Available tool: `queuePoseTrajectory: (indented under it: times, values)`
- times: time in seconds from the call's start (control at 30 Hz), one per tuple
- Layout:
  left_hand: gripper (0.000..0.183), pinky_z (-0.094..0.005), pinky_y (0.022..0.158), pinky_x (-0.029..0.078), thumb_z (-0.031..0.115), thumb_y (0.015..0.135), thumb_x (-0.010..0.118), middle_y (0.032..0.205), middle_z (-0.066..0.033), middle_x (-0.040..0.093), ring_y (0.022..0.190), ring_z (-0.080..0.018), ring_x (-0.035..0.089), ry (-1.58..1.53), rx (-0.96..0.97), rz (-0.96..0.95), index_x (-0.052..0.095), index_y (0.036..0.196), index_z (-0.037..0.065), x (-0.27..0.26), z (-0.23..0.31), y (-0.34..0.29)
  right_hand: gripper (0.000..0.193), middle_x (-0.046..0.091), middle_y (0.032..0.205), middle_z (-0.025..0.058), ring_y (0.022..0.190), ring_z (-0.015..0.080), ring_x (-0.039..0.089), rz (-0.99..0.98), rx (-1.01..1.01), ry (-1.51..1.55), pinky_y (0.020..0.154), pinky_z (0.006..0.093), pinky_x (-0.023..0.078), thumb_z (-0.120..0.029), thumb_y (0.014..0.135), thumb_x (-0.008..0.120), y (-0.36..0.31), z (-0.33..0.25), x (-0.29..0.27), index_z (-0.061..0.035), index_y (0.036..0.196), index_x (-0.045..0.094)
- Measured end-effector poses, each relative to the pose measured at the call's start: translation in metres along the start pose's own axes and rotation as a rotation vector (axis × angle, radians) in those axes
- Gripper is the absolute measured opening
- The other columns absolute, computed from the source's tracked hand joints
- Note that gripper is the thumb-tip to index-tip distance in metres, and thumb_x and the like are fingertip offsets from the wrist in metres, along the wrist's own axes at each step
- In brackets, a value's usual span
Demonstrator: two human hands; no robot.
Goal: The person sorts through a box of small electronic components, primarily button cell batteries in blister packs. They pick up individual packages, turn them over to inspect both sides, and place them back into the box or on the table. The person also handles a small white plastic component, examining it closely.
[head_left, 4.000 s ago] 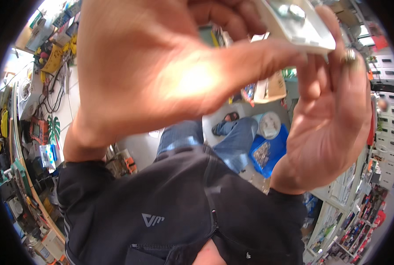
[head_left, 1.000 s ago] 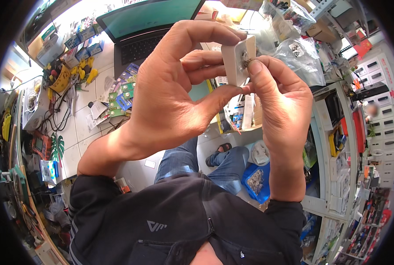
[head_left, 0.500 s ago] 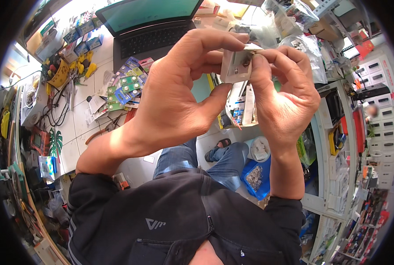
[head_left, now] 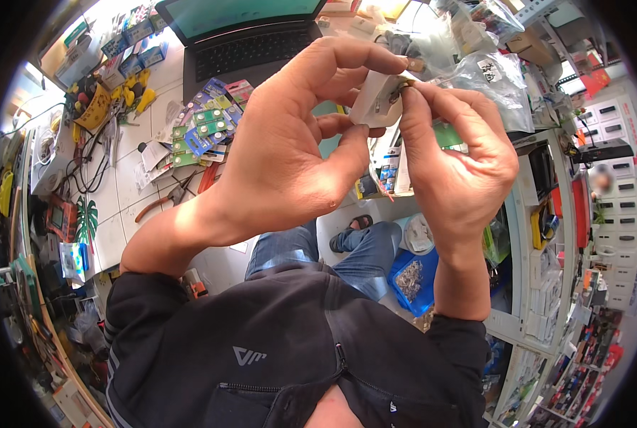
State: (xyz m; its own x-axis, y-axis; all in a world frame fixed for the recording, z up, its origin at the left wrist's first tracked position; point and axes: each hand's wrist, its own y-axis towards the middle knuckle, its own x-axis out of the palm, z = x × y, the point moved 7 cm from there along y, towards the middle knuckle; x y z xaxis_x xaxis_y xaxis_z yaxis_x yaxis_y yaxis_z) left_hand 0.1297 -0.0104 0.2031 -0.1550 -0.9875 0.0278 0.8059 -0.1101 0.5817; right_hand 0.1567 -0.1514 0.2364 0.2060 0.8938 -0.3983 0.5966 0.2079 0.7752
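Up in front of the laptop, my left hand grips a small, square white plastic housing between thumb and fingers. Small metal parts show in the recess of the housing. At its right edge, the thumb and forefinger of my right hand pinch together close to a metal part. Whatever lies between those two fingertips is too small and covered to name. Behind the hands, the laptop stands open. Blister cards of button cells lie in a pile to the left of my left hand.
Red-handled pliers lie on the white tiled bench. A yellow basket of tools stands farther left. Clear plastic bags are heaped at the back right. Below, a blue bin stands on the floor near my legs.
The white housing has tilted and shifted slightly left in my left hand. My right thumb and forefinger remain pinched at its right edge.
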Motion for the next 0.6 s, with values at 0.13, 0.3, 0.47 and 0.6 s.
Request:
queuePoseTrajectory:
  times: [0.13, 0.3, 0.47, 0.6]
  values:
    - [0.054, -0.0349, 0.100, 0.048, -0.020, 0.083, 0.041, 0.139, -0.0202, 0.047, 0.128, -0.0243, 0.049, -0.001, 0.006, -0.013, 0.037, 0.134, -0.003, 0.000, -0.002, -0.004, 0.016, 0.066, 0.077, 0.0085, 0.074, 0.0226, 0.062, -0.005, -0.194, -0.090, 0.067, 0.0304, 0.049, 0.002, 0.072, 0.076, -0.002, -0.009, 0.002, 0.0000, 0.088, 0.073]
    - [0.055, -0.0351, 0.099, 0.048, -0.019, 0.082, 0.040, 0.139, -0.0204, 0.047, 0.126, -0.0245, 0.051, 0.032, 0.017, -0.027, 0.036, 0.135, -0.004, 0.001, 0.000, -0.008, 0.017, 0.066, 0.077, 0.0096, 0.075, 0.0241, 0.062, -0.002, -0.278, -0.076, 0.068, 0.0323, 0.049, 0.004, 0.071, 0.075, -0.008, -0.009, 0.005, 0.0018, 0.088, 0.072]
    - [0.053, -0.0358, 0.098, 0.049, -0.015, 0.086, 0.043, 0.139, -0.0210, 0.047, 0.125, -0.0254, 0.052, -0.030, 0.003, -0.039, 0.035, 0.137, -0.004, 0.000, -0.004, -0.008, 0.024, 0.065, 0.078, 0.0096, 0.077, 0.0264, 0.063, 0.004, -0.369, -0.129, 0.069, 0.0344, 0.051, 0.005, 0.069, 0.076, -0.017, -0.010, 0.011, 0.0016, 0.092, 0.071]
    - [0.050, -0.0364, 0.097, 0.050, -0.010, 0.089, 0.047, 0.138, -0.0219, 0.049, 0.123, -0.0259, 0.054, -0.086, -0.061, -0.011, 0.035, 0.137, -0.005, -0.001, -0.010, -0.009, 0.028, 0.065, 0.080, 0.0094, 0.079, 0.0275, 0.063, -0.008, -0.413, -0.151, 0.071, 0.0351, 0.052, 0.004, 0.068, 0.077, -0.022, -0.009, 0.013, 0.0013, 0.095, 0.070]
